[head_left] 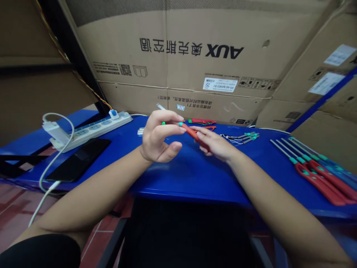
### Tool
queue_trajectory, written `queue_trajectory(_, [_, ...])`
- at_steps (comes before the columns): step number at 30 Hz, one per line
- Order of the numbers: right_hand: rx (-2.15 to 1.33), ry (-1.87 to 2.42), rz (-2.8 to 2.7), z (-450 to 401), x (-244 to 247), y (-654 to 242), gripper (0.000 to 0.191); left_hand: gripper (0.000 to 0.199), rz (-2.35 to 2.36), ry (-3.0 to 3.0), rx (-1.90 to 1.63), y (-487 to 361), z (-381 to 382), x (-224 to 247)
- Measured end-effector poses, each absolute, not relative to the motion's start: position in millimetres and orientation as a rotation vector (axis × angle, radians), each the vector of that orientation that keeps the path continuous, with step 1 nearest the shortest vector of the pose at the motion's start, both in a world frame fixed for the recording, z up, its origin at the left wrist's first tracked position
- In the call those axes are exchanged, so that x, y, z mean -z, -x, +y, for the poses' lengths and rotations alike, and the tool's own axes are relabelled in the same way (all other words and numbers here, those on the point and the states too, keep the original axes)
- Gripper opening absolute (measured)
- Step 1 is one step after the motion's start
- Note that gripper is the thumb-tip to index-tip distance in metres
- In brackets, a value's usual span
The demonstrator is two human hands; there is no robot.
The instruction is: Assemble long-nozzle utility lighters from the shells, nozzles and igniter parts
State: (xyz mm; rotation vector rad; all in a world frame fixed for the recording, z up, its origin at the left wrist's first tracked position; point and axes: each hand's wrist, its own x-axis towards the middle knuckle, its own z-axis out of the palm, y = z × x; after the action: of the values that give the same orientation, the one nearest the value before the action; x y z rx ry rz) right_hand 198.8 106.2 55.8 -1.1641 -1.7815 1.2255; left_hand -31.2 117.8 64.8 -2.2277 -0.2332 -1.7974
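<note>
A red long-nosed lighter (192,133) with a turquoise collar is raised over the blue table. My right hand (210,141) is closed around its handle. From the collar the metal tube runs up and left behind my left hand (161,137), and its tip shows above the knuckles. The index and middle fingertips of that hand are at the collar, while the thumb stands well apart. Beyond the hands lie a red-and-green lighter shell (202,121) and another red part (210,128). Some metal tubes (140,131) lie partly hidden behind my left wrist.
At right lie red lighters (320,178) and blue lighters (338,169), several in all. Wired metal rods with turquoise ends (249,137) lie nearer the middle. On the left are a power strip (95,128) and a black phone (79,160) on a white cable. Cardboard (178,74) walls the back.
</note>
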Motion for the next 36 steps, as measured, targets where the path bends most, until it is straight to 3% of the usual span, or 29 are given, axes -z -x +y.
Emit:
queue_trajectory(7, [-1.507, 1.132, -1.428, 119, -58, -206, 0.058, 0.025, -0.446, 2.099, 2.113, 28, 133, -66])
queue_trajectory(18, [-1.647, 1.124, -1.126, 97, -65, -194, 0.053, 0.028, -0.413, 2.072, 2.227, 30, 140, -67])
queue_trajectory(23, [-1.585, 1.161, -1.097, 95, -59, -194, 0.042, 0.049, -0.767, 2.560, 1.951, 18, 131, -62])
queue_trajectory(28, [-1.491, 1.159, -1.073, 102, -55, -195, 0.043, 0.054, -1.014, 2.963, 1.618, 0, 134, -44])
queue_trajectory(32, [-1.548, 1.120, -1.070, 106, -57, -201, 0.041, 0.049, -1.213, 3.139, 1.503, -2, 141, -35])
queue_trajectory(36, [-1.628, 1.029, -1.108, 101, -60, -202, 0.032, 0.031, -1.365, 3.185, 1.651, -3, 146, -31])
